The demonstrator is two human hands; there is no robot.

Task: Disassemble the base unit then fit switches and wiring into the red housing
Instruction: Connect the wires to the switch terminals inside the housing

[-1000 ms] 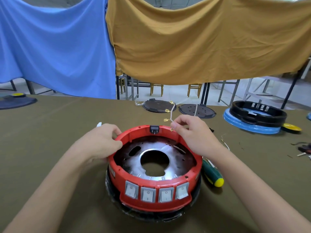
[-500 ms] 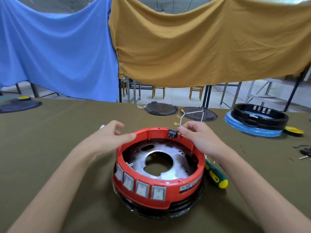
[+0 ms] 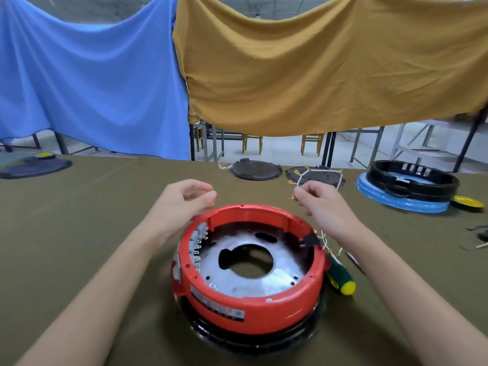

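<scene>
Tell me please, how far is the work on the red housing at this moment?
Done, it seems: the switches sit in the red housing at its left wall, and a black socket is at its right rim. In hand: the right hand pinches a white wire harness above the table; the left hand holds nothing. Left: no wire reaches the switch terminals yet, so the wiring remains.

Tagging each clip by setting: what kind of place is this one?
Probably a workshop or assembly training room: a long cloth-covered workbench carries a red housing under assembly, a screwdriver and spare black base parts, with cloth backdrops hung behind.
</scene>
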